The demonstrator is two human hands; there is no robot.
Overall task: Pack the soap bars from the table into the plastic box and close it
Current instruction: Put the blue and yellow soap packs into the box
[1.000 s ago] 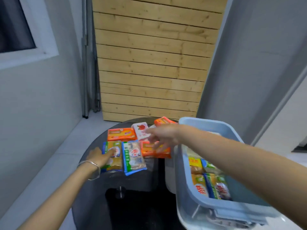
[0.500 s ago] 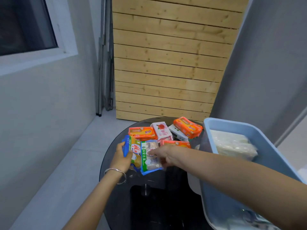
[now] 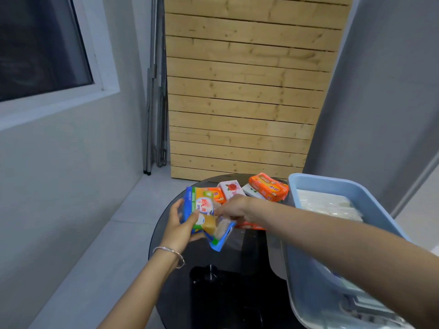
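Pale wooden slats stand against the grey wall behind a round dark glass table. Reaching in from the lower left with a bangle at the wrist, the left hand is raised above the table, palm turned inward, fingers curled round the left edge of a blue-and-green soap pack and thumb pressed on its front; a second pack in clear wrapping with blue ends hangs just below and against it. The right arm crosses from the lower right, nearly straight, and the right hand pinches the packs' right side with fingertips closed on the wrapping. Behind the hands, an orange soap bar, a white bar with a rose and another orange one lie on the table. Right of them sits the blue plastic box, open, with a pale wrapped bundle inside
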